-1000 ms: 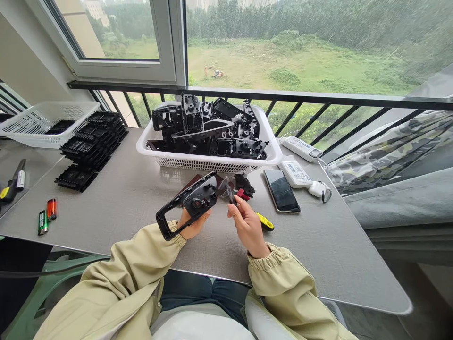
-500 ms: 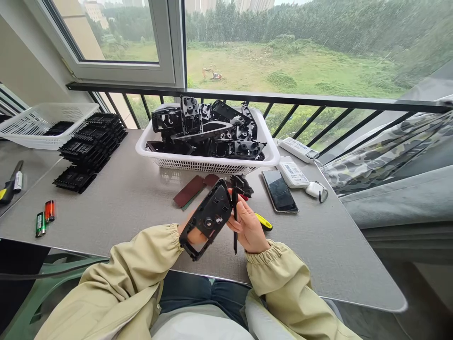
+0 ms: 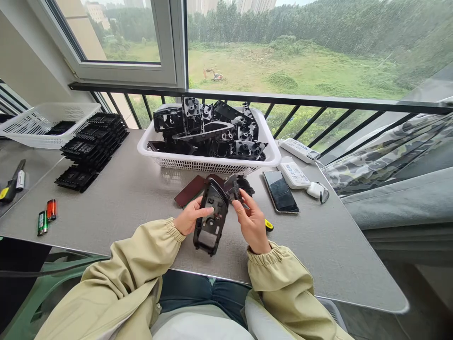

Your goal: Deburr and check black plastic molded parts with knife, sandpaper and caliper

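Observation:
My left hand [image 3: 191, 218] is closed on the left side of a black plastic frame [image 3: 213, 222], its thumb across the face. The frame is long, with a rectangular opening at its lower end and a round hole above. My right hand [image 3: 253, 221] pinches a smaller black plastic piece [image 3: 235, 190] by the frame's upper right corner; whether the two are joined I cannot tell. Behind that hand lies another black plastic part [image 3: 246, 184], partly hidden. Dark red sandpaper sheets [image 3: 189, 190] lie behind the frame. A yellow handle [image 3: 269, 225] shows beside my right hand.
A white basket [image 3: 208, 163] heaped with black plastic parts stands by the railing. Stacked black trays [image 3: 76, 177] and another white basket [image 3: 21, 137] are left, with two lighters [image 3: 51, 209] and a knife [image 3: 13, 182]. A phone [image 3: 281, 192] and white power banks [image 3: 294, 173] lie right.
The frame has turned more upright and faces me, and my left hand now shows at its left side. The piece in my right hand has swung from hanging upright to beside the frame's top.

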A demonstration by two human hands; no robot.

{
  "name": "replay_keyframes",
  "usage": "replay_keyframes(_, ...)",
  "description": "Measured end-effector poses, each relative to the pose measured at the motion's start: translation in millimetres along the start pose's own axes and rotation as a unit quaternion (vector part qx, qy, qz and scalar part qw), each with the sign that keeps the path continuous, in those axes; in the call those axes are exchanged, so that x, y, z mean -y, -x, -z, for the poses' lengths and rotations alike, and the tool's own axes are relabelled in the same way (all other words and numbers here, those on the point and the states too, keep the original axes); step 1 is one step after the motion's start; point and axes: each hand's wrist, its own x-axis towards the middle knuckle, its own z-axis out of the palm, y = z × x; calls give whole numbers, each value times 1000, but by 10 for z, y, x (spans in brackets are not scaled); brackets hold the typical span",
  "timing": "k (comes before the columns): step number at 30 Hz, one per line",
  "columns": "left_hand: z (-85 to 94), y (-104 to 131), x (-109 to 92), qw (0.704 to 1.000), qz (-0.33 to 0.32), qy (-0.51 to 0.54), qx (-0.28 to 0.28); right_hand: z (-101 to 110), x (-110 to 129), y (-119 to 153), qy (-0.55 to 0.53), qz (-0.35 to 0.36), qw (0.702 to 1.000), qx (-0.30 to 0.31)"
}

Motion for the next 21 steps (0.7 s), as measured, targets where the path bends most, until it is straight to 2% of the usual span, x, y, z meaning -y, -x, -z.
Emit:
replay_keyframes(2,-17,-11,0,998,-37,15,-42,10,-22,-4,74,43,995,-46)
replay_keyframes(3,-21,-18,5,997,-49,23,-51,11,-28,-2,101,55,992,-48)
replay_keyframes(7,-29,-38,46,996,-73,42,-41,-19,-37,33,165,82,983,-2)
replay_keyframes(21,-32,-33,77,998,-44,45,16,-15,8,65,130,46,990,23)
